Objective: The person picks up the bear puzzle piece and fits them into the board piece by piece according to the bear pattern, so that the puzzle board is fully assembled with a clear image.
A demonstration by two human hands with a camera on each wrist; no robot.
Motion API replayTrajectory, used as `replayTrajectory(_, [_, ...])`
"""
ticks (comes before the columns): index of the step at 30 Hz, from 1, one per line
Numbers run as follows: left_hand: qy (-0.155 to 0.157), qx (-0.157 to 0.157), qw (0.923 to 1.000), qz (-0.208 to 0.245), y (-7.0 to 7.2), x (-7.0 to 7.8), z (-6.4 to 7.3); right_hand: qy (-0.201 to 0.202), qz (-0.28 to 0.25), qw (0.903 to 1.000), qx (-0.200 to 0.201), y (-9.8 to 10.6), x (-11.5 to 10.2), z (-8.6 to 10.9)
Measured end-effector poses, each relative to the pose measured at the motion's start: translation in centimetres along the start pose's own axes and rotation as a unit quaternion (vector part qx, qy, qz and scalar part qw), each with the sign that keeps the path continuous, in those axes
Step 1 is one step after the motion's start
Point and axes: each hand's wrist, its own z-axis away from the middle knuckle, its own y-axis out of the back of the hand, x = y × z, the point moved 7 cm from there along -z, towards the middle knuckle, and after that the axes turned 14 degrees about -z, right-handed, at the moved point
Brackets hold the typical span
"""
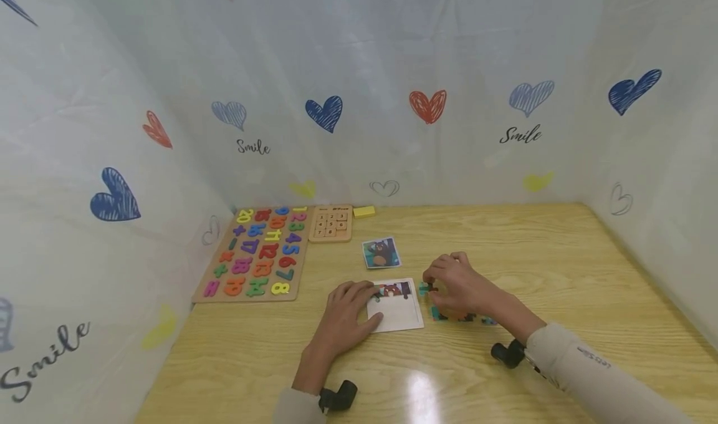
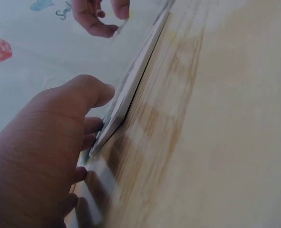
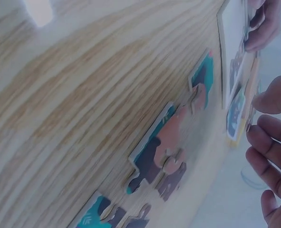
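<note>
We judge the likeliest slip to be at the right hand point(image 1: 462, 287): its thumb and fingertips pinch a thin puzzle piece point(image 1: 423, 289) just beyond the tray's right edge, and so slight an edge leaves little to hold, so it could twist or drop. If it goes down turned the wrong way, its knobs would ride up on their neighbours. The left hand point(image 1: 348, 318) is relaxed, fingers spread, resting at the left side of the tray point(image 1: 395, 317) without clasping it; too light a touch there could let the tray slide, and a fingertip could nudge the joined strip point(image 1: 392, 289) along its top. We also think the right forearm, above the loose pieces point(image 3: 202, 83), might scatter them if it dips.

The tray looks like pale board, flat and nearly square, its lower part bare white. The pieces look like stiff card, printed teal, brown and orange, with rounded knobs and sockets. Beyond the tray lies a glossy-looking square bear card point(image 1: 382, 253). We see streaky yellow wood grain on the table point(image 1: 561, 274), chunky coloured numerals on the number board point(image 1: 273, 274), a wooden number slider point(image 1: 331, 236), and a softly creased, heart-printed sheet point(image 1: 381, 56) behind.
</note>
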Motion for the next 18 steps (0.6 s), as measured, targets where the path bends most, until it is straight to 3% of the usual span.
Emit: replayTrajectory(18, [-0.001, 0.004, 1.0, 0.0, 0.2, 0.0, 0.0, 0.029, -0.01, 0.9995, -0.009, -1.0, -1.6, -1.2])
